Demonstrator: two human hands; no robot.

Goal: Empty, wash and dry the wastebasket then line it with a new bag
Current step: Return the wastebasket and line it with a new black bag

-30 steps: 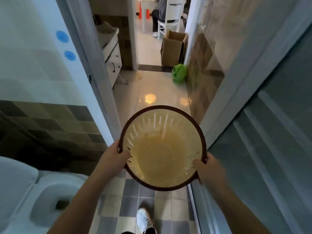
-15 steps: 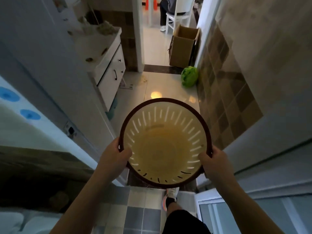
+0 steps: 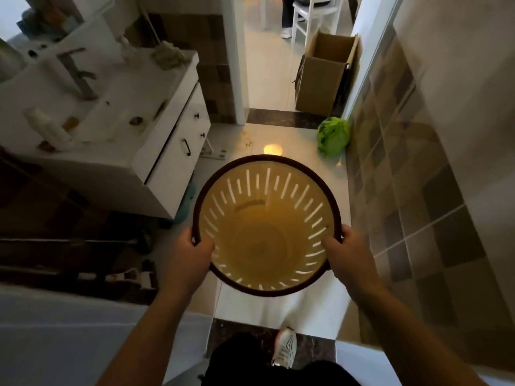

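Note:
A round yellow wastebasket (image 3: 262, 235) with a dark brown rim and slotted walls is held in front of me at waist height, mouth up; nothing lies inside it. My left hand (image 3: 192, 252) grips the rim on the left, thumb curled over the inside edge. My right hand (image 3: 345, 252) grips the rim on the right the same way. A tied green bag (image 3: 333, 139) lies on the floor ahead, against the tiled wall on the right.
A white vanity cabinet (image 3: 172, 146) with a sink, tap and bottles stands on the left. An open cardboard box (image 3: 323, 76) sits by the far doorway, with a white chair (image 3: 312, 15) and a person's legs beyond. Tiled wall (image 3: 418, 176) runs along the right. My shoe (image 3: 284, 346) is on the dark threshold.
I have walked out of the toilet room through the doorway with the wastebasket in both hands. The toilet has dropped out of view; the vanity and green bag are nearer.

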